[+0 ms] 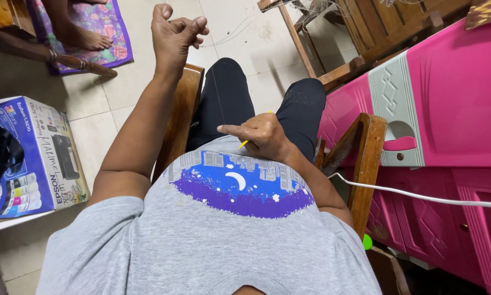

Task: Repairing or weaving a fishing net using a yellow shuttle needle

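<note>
There are two hands: the left hand (174,30) and the right hand (262,136). There is one yellow stick (243,144), one printer box (35,155), one pink cabinet (453,109), one white cable (420,195), one floral mat (100,27) and one bare foot (87,38).

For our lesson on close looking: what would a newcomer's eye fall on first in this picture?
First the raised left hand, fingers curled, held up over the tiled floor. Next the right hand resting at the lap, holding a thin yellow stick against the grey shirt with its blue and purple night-sky print. At the right, a bright pink cabinet fills the side, and a printer box sits at the left.
</note>
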